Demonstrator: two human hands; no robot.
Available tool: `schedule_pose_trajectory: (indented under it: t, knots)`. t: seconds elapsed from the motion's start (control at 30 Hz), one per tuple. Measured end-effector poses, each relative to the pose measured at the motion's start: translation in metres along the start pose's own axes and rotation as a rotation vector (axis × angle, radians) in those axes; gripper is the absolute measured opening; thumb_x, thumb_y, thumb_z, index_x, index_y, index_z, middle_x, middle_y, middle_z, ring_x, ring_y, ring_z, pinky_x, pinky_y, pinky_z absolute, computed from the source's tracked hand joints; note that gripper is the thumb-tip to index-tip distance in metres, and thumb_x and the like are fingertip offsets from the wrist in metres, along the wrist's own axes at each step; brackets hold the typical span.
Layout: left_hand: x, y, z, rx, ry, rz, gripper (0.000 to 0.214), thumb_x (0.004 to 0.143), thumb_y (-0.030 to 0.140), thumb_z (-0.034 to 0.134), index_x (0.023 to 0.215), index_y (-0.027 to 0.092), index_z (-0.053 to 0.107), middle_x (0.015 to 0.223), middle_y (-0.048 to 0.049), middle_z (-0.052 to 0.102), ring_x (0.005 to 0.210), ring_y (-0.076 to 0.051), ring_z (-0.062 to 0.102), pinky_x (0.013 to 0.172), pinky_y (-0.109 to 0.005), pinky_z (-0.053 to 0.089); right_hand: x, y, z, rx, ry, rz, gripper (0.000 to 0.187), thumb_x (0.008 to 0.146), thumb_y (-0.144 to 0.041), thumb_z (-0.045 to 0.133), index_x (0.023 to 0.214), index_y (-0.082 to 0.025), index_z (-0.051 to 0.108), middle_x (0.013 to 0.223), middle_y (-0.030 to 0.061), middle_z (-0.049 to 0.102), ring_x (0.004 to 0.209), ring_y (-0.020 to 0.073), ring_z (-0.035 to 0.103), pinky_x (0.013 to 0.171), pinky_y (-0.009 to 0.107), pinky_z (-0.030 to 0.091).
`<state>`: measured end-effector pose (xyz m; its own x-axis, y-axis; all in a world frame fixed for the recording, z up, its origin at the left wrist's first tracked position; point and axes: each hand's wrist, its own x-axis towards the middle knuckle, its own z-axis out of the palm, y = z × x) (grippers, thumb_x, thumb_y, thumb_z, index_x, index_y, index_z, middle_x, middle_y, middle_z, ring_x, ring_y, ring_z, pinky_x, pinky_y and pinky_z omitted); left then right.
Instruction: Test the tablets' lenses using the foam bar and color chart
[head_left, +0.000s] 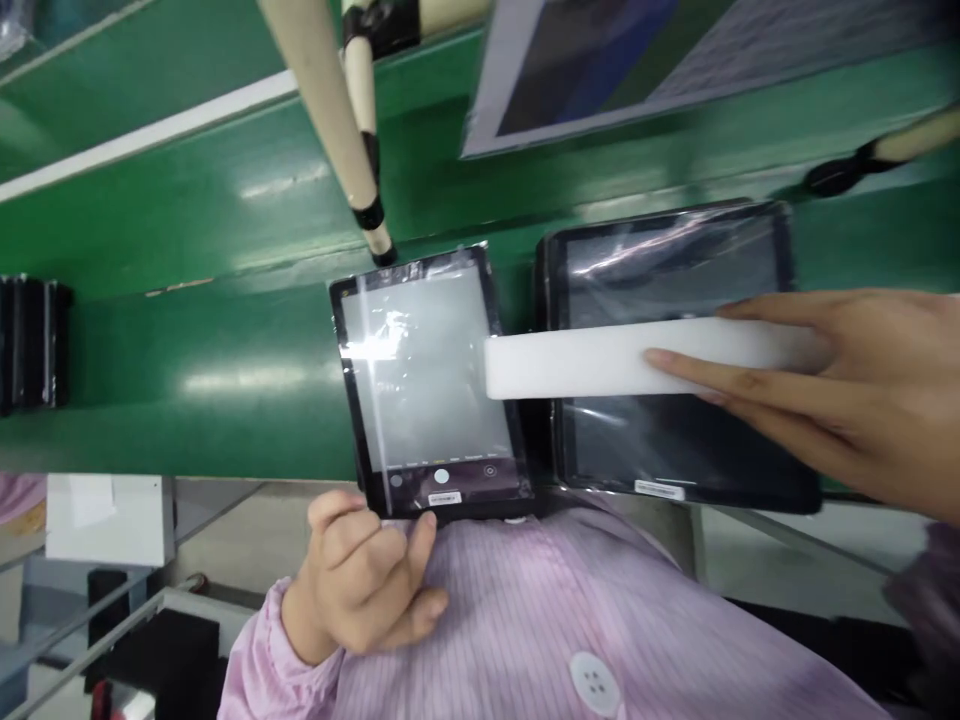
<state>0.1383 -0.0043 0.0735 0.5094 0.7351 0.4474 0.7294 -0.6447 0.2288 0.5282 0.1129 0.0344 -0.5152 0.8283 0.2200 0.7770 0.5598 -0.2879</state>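
My right hand (pixel 892 400) is closed around a long white foam-like block (pixel 585 362), held over a dark tablet (pixel 645 450). The block's far end reaches the right edge of a second tablet (pixel 427 370). This tablet is lit and shows a camera screen, mostly pale grey, with a round shutter button; clear film with glare covers it. My left hand (pixel 367 575) is just below its lower left edge, with fingers loosely curled, the lowest two apart, and nothing visible in them. Both tablets bear a small white label at the bottom.
The tablets lie on a green work surface (pixel 202 370). Cream pipes with black joints (pixel 330 110) rise behind the lit tablet. A printed sheet or panel (pixel 585 70) stands at the back. Several dark devices (pixel 30 345) are at the far left. A white box (pixel 109 520) is below the edge.
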Motion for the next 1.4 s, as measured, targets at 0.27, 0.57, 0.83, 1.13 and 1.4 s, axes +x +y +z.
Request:
schedule_pose_trajectory:
  t: [0.27, 0.57, 0.83, 1.13, 1.4]
  knots:
    - [0.075, 0.033, 0.034, -0.151, -0.216, 0.247, 0.025, 0.099, 0.025, 0.052, 0.100, 0.013, 0.074, 0.086, -0.0006, 0.066, 0.086, -0.015, 0.051, 0.094, -0.034, 0.040, -0.011, -0.010, -0.023, -0.225, 0.010, -0.153, 0.038, 0.096, -0.016, 0.049, 0.127, -0.026, 0.068, 0.117, 0.0171, 0.056, 0.093, 0.0263, 0.055, 0.081, 0.046, 0.048]
    - [0.107, 0.066, 0.062, 0.008, -0.438, 0.217, 0.044, 0.091, 0.017, 0.061, 0.134, 0.024, 0.062, 0.110, -0.0083, 0.061, 0.099, -0.024, 0.050, 0.102, -0.046, 0.036, -0.107, 0.054, -0.067, -0.244, 0.080, 0.170, 0.035, 0.093, -0.025, 0.059, 0.127, -0.029, 0.070, 0.117, 0.0161, 0.059, 0.093, 0.0253, 0.060, 0.072, 0.039, 0.048]
    - [0.126, 0.075, 0.091, 0.253, -0.404, 0.072, 0.045, 0.096, 0.032, 0.054, 0.135, 0.012, 0.063, 0.102, -0.0156, 0.056, 0.091, -0.030, 0.045, 0.083, -0.050, 0.042, -0.116, 0.049, -0.067, -0.150, 0.176, 0.279, 0.047, 0.095, -0.026, 0.059, 0.141, -0.038, 0.058, 0.130, 0.0158, 0.054, 0.115, 0.0346, 0.058, 0.088, 0.054, 0.050]
    - [0.131, 0.080, 0.076, 0.069, -0.394, 0.161, 0.035, 0.098, 0.027, 0.050, 0.125, 0.014, 0.069, 0.096, -0.0116, 0.052, 0.091, -0.027, 0.043, 0.079, -0.043, 0.042, -0.128, 0.058, -0.069, -0.107, 0.176, 0.246, 0.063, 0.094, -0.024, 0.062, 0.149, -0.049, 0.044, 0.132, 0.0140, 0.053, 0.114, 0.0344, 0.057, 0.086, 0.054, 0.050]
    - [0.124, 0.078, 0.078, -0.035, -0.432, 0.206, 0.031, 0.097, 0.021, 0.051, 0.121, 0.020, 0.070, 0.097, -0.0101, 0.056, 0.092, -0.026, 0.046, 0.081, -0.041, 0.043, -0.127, 0.060, -0.069, -0.204, 0.102, 0.192, 0.030, 0.096, -0.028, 0.058, 0.122, -0.022, 0.072, 0.120, 0.0197, 0.056, 0.100, 0.0298, 0.060, 0.079, 0.045, 0.048]
